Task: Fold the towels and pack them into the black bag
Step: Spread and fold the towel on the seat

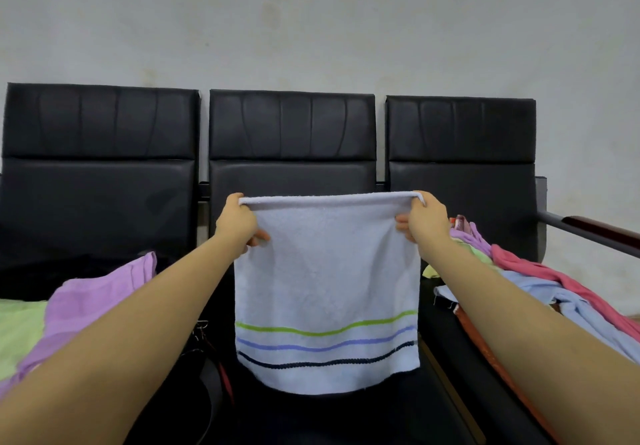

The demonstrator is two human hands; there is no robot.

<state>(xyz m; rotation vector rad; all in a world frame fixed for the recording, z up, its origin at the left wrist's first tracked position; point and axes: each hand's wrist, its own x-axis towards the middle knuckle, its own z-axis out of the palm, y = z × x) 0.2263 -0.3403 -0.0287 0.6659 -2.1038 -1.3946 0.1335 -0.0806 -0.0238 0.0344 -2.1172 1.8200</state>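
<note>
A row of three black padded seats stands before you against a pale wall, with an armrest at the right end. Over the middle seat you hold up a pale blue towel, doubled over along its top edge so it hangs flat, its green, blue and dark stripes running across near the bottom hem. On the left seat lie a purple towel and a green towel; on the right seat sits a heap of pink, pale blue and purple towels. Your left hand pinches the towel's upper left corner, fingers curled into the cloth, and your right hand pinches the upper right corner the same way.
</note>
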